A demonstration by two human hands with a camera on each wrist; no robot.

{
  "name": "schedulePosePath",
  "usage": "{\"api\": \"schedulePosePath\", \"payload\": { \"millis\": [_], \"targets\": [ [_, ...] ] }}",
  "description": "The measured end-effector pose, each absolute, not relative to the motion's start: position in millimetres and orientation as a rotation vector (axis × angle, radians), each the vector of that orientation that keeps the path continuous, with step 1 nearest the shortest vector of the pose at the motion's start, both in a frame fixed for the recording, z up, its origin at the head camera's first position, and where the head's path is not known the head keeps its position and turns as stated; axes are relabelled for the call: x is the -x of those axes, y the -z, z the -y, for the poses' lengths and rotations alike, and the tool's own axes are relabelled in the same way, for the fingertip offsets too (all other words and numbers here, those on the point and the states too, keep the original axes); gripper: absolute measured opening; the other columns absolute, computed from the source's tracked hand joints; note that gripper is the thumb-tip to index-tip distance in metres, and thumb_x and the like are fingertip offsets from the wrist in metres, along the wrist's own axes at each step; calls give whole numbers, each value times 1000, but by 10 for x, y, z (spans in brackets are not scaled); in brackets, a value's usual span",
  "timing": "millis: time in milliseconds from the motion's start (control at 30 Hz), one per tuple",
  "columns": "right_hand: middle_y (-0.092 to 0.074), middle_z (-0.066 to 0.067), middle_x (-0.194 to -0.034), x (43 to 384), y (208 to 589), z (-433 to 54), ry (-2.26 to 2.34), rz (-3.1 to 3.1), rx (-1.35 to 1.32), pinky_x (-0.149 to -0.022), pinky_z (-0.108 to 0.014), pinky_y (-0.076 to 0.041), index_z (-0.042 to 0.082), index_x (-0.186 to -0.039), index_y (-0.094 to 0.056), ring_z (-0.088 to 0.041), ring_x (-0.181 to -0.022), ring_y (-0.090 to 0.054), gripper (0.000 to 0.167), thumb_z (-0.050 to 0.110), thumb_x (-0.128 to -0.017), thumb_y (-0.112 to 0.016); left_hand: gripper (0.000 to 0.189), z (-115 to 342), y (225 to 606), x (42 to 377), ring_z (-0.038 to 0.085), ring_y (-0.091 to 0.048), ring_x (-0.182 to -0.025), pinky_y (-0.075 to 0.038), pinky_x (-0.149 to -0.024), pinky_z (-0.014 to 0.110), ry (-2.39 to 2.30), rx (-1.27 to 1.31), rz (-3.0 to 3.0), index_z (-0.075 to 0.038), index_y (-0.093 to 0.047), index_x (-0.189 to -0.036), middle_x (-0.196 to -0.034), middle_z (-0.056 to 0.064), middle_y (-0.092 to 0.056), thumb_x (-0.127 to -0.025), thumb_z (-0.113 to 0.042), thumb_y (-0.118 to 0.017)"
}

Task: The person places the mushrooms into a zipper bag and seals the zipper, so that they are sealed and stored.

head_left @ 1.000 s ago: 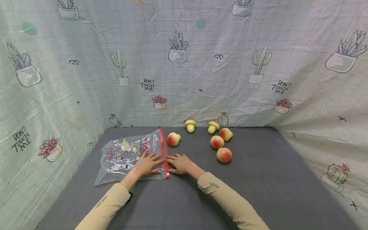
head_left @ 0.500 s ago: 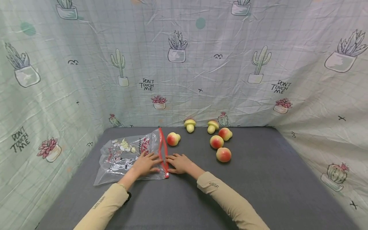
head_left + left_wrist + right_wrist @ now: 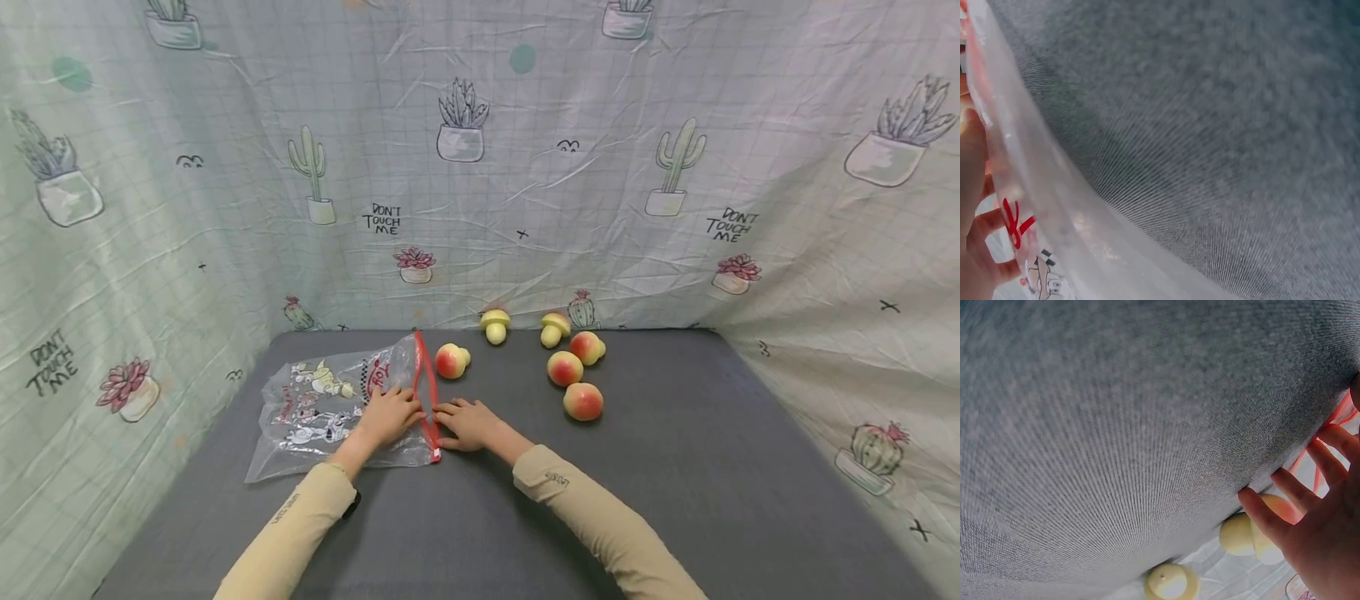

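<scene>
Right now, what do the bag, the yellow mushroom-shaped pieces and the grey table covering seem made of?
The bag: thin, glossy clear plastic, by its wrinkles, glints and see-through film.
The yellow mushroom-shaped pieces: smooth, with a low sheen; perhaps foam or plastic, but the look leaves it open.
The grey table covering: probably matte fabric, given the fine ribbed lines in both wrist views.

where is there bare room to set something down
Bare table lies right of the red-yellow trio in the head view, and between the left sleeve and right sleeve. Crowded: the bag around its open end, with left hand, right hand and a lone red-yellow piece close by.
</scene>
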State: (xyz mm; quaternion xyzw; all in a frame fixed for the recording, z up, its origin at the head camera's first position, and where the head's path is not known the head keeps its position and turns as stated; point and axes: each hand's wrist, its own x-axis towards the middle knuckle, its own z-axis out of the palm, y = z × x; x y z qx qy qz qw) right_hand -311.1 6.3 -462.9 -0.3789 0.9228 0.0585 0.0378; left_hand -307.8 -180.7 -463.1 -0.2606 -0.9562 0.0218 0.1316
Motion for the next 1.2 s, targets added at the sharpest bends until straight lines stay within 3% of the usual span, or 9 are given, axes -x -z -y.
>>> {"api": "schedulePosePath", "payload": {
  "millis": [133,333,567,733,1000,1200],
  "targets": [
    [-34,8,-142,3111,4627,-64,-183,-2835,1172,-98,-48,-36,23,-135,-38,-19,-129,-35,54,49,-88,-43,26,1799,4679,3115,28,-51,-95,-37,-84,59,-134,770,2726,-14,-64,-89,-94,6,-58,-80,-38,-58],
    [-33,9,-143,3113,4631,-70,-181,-2838,1162,-98,-48,-36,24,-135,-38,-19,-130,-34,54,49,-88,-43,35,1796,4687,3121,28,-51,-99,-39,-84,57,-253,809,2669,-16,-64,-102,-98,6,-58,-78,-41,-59],
    [-31,9,-144,3113,4636,-67,-180,-2821,1147,-99,-48,-35,24,-136,-37,-20,-131,-32,54,49,-88,-42,44,1816,4658,3113,31,-45,-119,-31,-93,61,-299,818,2738,-17,-59,-118,-123,7,-55,-82,-42,-54],
    [-32,9,-143,3123,4641,-55,-190,-2820,1148,-98,-48,-36,24,-136,-37,-20,-131,-32,54,50,-88,-42,50,1826,4593,3133,27,-36,-129,-24,-97,63,-407,808,2790,-21,-53,-124,-132,1,-49,-82,-46,-51],
    [-32,10,-143,3135,4647,-39,-225,-2818,1142,-99,-47,-36,24,-136,-37,-18,-131,-32,54,51,-88,-40,64,1784,4518,3255,21,-27,-134,-19,-105,56,-827,795,2734,-31,-44,-131,-135,-9,-45,-75,-63,-43],
    [-32,10,-143,3136,4668,-41,-219,-2824,1130,-99,-47,-36,24,-135,-37,-17,-131,-32,54,51,-88,-41,71,1761,4530,3324,21,-34,-129,-21,-104,54,-942,814,2653,-31,-46,-129,-131,-7,-49,-68,-67,-45]
  ]
}}
